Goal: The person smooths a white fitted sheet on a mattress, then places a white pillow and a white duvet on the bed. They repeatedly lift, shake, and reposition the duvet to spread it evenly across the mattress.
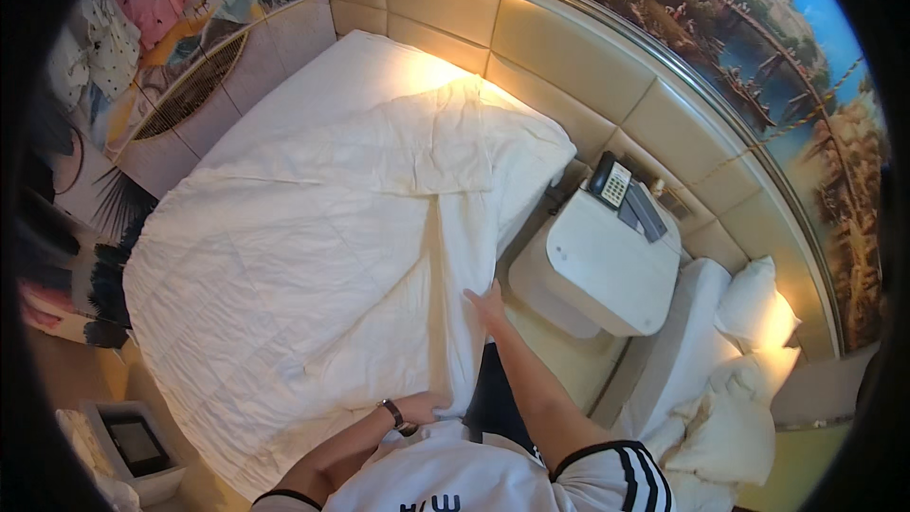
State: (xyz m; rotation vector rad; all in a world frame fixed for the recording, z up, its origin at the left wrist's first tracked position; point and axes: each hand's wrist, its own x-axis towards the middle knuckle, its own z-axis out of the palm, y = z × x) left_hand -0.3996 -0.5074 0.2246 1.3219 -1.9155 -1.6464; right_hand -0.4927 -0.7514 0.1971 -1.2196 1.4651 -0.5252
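Observation:
A white quilt (256, 256) is spread over the bed, wrinkled, with its upper part folded back toward the headboard. Along its right side runs a loose folded edge, close to my body. My right hand (486, 306) grips that edge at the bedside, thumb on top and the other fingers mostly tucked out of sight. Lower down, close to my waist, my left hand (419, 407), with a dark watch (396, 417) on the wrist, is closed on the same edge; its fingertips are hidden in the fabric. The bare white sheet (322, 76) shows near the headboard.
Right of the bed stands a white rounded nightstand (607, 270) with a telephone (611, 180) and a grey box (645, 213). Beyond it is a second bed (678, 327) with pillows (749, 299). A padded headboard (559, 47) lines the wall. A bin-like box (169, 474) sits at lower left.

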